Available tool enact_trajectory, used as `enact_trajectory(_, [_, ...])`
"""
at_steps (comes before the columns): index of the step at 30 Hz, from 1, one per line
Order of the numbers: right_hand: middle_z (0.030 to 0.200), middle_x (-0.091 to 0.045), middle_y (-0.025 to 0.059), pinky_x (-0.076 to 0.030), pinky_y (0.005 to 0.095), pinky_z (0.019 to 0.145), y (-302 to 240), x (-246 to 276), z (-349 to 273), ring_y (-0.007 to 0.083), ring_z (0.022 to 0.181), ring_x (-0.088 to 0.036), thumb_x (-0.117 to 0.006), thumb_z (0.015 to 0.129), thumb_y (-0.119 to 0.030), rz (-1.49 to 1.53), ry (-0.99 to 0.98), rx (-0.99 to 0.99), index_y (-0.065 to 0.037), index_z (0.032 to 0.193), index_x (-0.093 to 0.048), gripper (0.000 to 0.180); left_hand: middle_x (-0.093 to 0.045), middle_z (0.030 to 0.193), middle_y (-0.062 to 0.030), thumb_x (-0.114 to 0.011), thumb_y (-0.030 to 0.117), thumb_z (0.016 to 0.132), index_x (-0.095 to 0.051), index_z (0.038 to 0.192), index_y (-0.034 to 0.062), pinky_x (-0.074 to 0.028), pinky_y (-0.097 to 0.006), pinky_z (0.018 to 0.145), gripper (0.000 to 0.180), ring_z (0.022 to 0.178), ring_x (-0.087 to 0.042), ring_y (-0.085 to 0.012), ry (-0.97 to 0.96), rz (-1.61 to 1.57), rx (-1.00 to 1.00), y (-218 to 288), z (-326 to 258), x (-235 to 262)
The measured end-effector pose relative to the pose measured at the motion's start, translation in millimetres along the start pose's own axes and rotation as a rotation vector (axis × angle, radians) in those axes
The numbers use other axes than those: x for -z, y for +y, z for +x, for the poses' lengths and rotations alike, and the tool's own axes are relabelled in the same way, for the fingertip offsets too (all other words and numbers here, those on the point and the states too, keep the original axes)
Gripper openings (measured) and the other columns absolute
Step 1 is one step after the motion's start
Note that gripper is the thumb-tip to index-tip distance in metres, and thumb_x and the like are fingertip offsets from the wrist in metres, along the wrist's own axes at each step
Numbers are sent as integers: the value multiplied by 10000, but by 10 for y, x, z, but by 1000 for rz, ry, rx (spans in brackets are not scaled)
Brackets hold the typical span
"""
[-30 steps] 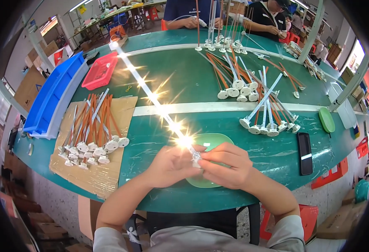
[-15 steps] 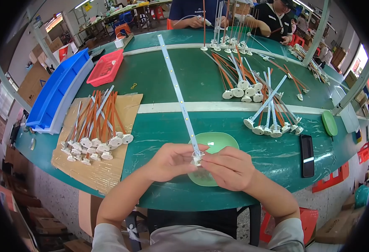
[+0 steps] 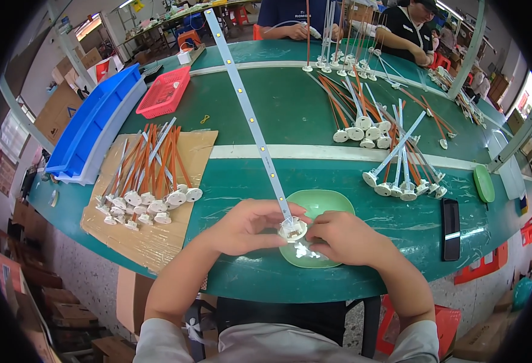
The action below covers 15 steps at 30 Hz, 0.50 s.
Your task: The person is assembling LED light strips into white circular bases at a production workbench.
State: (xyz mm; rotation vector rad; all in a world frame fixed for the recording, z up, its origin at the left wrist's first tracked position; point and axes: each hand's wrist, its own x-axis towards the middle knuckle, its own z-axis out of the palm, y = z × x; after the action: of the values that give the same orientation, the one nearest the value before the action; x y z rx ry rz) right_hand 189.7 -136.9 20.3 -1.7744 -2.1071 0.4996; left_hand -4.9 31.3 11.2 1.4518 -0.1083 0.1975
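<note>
My left hand [image 3: 248, 228] grips the round white base [image 3: 292, 230] at the lower end of an LED strip [image 3: 252, 120]. The long pale strip, dotted with small yellow LEDs, leans up and to the left. Now tilted, the base shows its hollow inner side with small parts in it. My right hand [image 3: 349, 238] is close beside the base, its fingers curled over the right side of a light green dish [image 3: 332, 202]. What its fingertips hold, if anything, is hidden. Small white pieces [image 3: 305, 250] lie in the dish under the hands.
On the left, cardboard [image 3: 196, 163] carries a bundle of strips with white bases; a blue bin [image 3: 90, 130] and red basket [image 3: 164, 91] stand behind. More strip bundles [image 3: 399, 189] lie right, near a phone [image 3: 451, 230] and green tray [image 3: 484, 184]. Two people work across the table.
The base has tipped to show its hollow side. My right hand has come away from the strip's end and lowered toward the dish, where white pieces now show.
</note>
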Motion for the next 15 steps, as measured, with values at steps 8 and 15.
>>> enact_trajectory(8, [957, -714, 108, -534, 330, 651, 53, 104, 2, 259, 788, -681, -722, 777, -64, 272, 128, -66, -58, 890, -731, 114, -609, 1301, -217, -704, -32, 844, -534, 1330, -12, -465, -410, 1038, 516, 1168, -622, -246, 79, -16, 12, 8, 18, -22])
enact_trajectory(15, [886, -715, 68, -523, 259, 634, 42, 101, 51, 140, 689, -638, -711, 838, -9, 674, 326, -107, -34, 892, -731, 63, -607, 1305, -156, -644, -119, 842, -511, 1321, 3, -430, -400, 1070, 512, 1232, -575, -223, 172, -74, -53, -11, 44, -26])
